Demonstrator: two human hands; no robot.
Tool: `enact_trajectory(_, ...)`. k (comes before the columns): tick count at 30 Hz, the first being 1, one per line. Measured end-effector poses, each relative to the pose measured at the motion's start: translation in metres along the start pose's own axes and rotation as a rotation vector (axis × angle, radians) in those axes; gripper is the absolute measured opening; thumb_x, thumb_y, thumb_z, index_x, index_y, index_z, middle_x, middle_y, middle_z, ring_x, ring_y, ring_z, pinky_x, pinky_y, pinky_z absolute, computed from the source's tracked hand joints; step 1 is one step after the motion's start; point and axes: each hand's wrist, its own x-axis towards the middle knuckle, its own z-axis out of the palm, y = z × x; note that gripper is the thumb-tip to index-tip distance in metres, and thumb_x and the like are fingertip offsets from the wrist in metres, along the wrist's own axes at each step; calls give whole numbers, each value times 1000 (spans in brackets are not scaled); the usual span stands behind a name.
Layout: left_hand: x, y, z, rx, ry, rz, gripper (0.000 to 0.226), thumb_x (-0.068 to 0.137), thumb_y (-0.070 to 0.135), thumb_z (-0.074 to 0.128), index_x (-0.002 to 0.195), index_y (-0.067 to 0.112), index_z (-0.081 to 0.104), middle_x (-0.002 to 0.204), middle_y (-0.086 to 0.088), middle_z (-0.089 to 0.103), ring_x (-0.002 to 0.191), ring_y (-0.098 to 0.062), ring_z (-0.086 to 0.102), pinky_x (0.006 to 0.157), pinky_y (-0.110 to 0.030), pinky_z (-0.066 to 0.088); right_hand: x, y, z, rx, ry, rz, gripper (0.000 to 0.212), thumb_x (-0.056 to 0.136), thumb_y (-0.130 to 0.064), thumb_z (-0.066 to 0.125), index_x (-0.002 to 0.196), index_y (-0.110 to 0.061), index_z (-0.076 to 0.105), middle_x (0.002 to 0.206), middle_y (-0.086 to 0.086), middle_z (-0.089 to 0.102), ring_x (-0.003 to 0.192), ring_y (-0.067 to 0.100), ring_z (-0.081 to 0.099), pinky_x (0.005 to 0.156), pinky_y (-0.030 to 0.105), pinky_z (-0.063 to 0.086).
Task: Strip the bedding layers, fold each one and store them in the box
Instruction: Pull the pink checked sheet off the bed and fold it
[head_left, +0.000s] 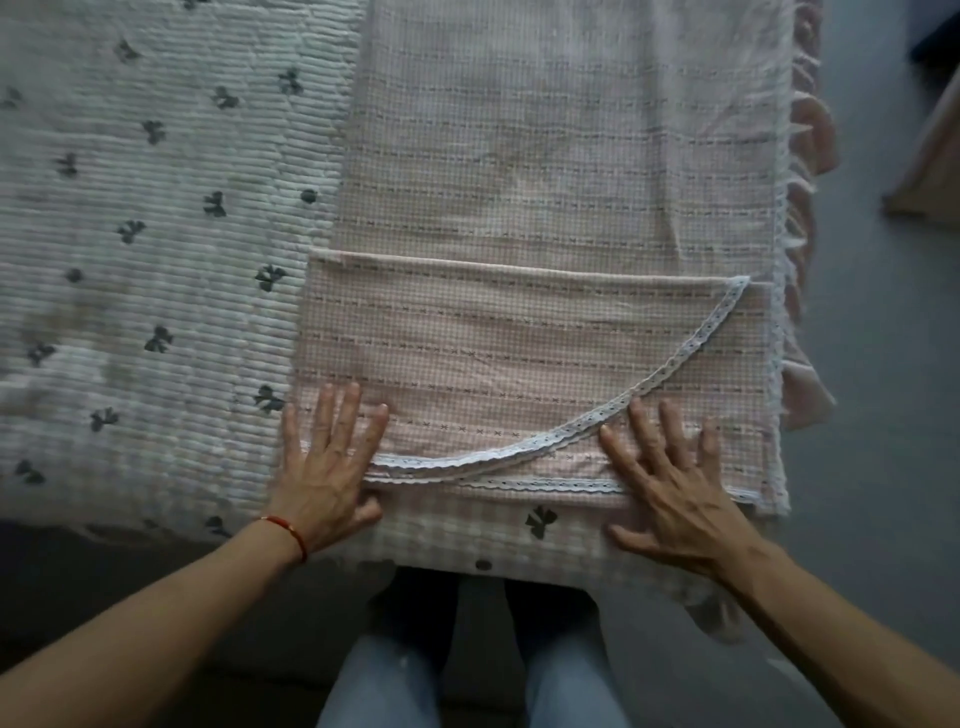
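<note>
Both flat, spread hands, left hand (327, 467) and right hand (675, 488), are pressed on the lace-trimmed pink gingham sheet (519, 353); folding is under way, and another fold is probably needed.

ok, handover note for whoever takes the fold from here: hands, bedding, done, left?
Left hand: open, flat on the near left corner of the pink checked sheet.
Right hand: open, flat on the near right part, beside the lace trim.
Sheet lies along the bed's right side on the white quilted layer, near end folded back once.
Done: first folds.
Left: finish folding, fold the quilted layer, store both. No box in view.
</note>
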Motion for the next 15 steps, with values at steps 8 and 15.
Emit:
enact_trajectory(8,-11,-36,-22,-482,170,-282,77,58,2,39,128,19,66,139,-9,61,133,-37,52,102,-49,48,-31,29,-23,71,202,161,43,86,-10,44,126,-9,60,126,21,68,112,44,66,90,56,52)
enact_trajectory(15,9,-85,-136,-909,360,-284,46,70,8,53,110,24,71,108,5,72,101,-8,64,88,-9,43,-31,86,-143,534,448,470,21,77,-4,86,93,-15,78,89,5,77,75,17,67,63,20,43)
